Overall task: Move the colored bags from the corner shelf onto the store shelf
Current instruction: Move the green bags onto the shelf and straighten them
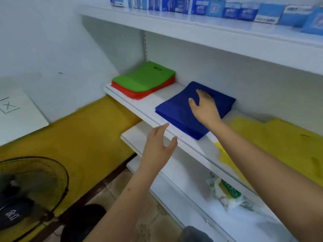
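Two bare hands out over the white store shelf [139, 109]. Nearest, left hand [158, 149] raised just off the shelf's front edge, fingers straight and spread wide, thumb apart, holding nothing, touching nothing visible. Below it, on a lower shelf, a clear packet with green print [227, 193]. Low in the left corner, a standing fan's wire guard [35, 186] beside a dark cap [12, 215]. Yellow cloth [78, 137] draped along the wall side.

Farther in, right hand [204, 107] laid flat on top of the stack of dark blue bags [176, 112], fingers straight and slightly fanned, pressing rather than gripping. Blue stack set at an angle, near corner just at the shelf's front edge, far corner close to the back panel. To its right, yellow bags [279, 137] spread flat along the same shelf.

Toward the shelf's left end and back, well apart from the blue stack, green bags [145, 77] lying on top of red bags [139, 93], cut-out handle toward the back. Uppermost, a row of blue boxes [218, 9] on the top shelf.
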A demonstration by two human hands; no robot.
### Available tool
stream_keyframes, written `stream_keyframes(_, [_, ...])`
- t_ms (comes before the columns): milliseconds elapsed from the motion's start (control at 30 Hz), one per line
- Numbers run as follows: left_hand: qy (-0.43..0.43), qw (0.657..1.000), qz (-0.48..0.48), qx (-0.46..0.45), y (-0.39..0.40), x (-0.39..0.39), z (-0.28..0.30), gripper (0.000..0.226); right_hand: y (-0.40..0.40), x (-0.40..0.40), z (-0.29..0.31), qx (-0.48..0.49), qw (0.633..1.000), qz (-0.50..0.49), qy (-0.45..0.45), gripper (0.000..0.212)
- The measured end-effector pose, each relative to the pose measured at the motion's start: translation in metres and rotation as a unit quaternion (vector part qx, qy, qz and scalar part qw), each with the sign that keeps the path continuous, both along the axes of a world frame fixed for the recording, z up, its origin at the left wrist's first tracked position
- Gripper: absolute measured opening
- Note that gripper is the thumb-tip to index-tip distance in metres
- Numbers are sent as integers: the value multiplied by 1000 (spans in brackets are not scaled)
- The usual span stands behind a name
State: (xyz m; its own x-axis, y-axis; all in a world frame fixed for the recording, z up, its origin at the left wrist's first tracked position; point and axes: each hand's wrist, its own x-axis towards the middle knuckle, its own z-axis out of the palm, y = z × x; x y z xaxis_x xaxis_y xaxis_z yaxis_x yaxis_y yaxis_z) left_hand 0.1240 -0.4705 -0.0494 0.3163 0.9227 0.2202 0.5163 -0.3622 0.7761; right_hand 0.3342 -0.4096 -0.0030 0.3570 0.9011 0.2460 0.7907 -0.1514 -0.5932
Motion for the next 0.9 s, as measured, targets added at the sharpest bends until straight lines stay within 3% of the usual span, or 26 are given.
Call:
stream_keyframes(267, [42,998,53,-3,129,-42,-18,61,147,-37,-13,-8,999,40,18,56])
stream_keyframes(500, [99,991,89,23,259,-67,-1,61,274,-44,-30,-10,997,62,39,44])
stream_keyframes(833, [124,987,96,33,410,-90,-15,66,367,-26,-62,-137,984,-74,-81,99])
stream_keyframes(900, [135,987,82,38,442,-93,-18,70,372,-20,-78,-160,980,-86,-78,100])
